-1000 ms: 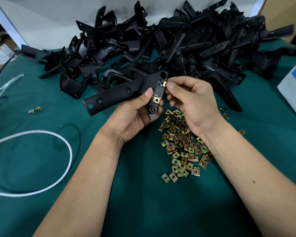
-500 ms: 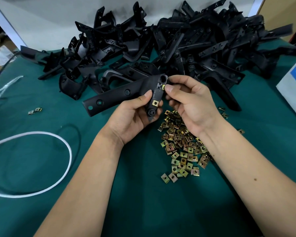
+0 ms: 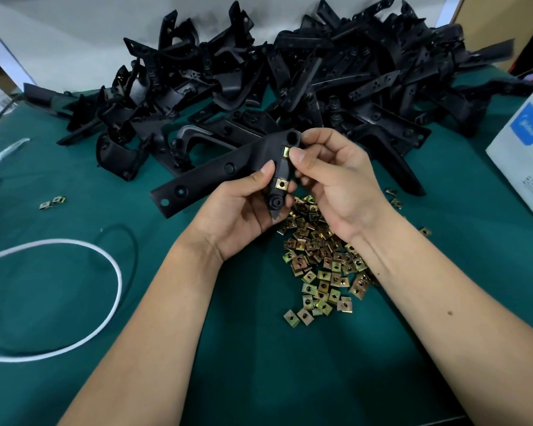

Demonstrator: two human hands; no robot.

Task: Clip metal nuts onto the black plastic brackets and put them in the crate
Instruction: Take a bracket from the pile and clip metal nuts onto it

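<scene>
Head view shows us both hands above a green table [image 3: 259, 379]. Our left hand [image 3: 237, 216] grips a black bracket [image 3: 216, 176], thumb on its face and fingers curled behind it; the long arm of the bracket points toward 9 o'clock. One nut [image 3: 280, 183] is already clipped on the short arm of the bracket. Our right hand [image 3: 336, 182] pinches a second nut [image 3: 285, 152] between thumb and forefinger, and this nut touches the bracket edge just below the round hole at its corner. We cannot tell if it is fully seated. A heap of loose nuts [image 3: 323, 262] lies on the table at 6 o'clock from the hands, partly under the right wrist. A big pile of brackets [image 3: 290, 87] fills the table at 12 o'clock. At 3 o'clock stands a white box [image 3: 523, 155]. At 8 o'clock lies a white cord [image 3: 105, 312] in a loop, and two stray nuts [image 3: 52, 202] lie at 9 o'clock.
</scene>
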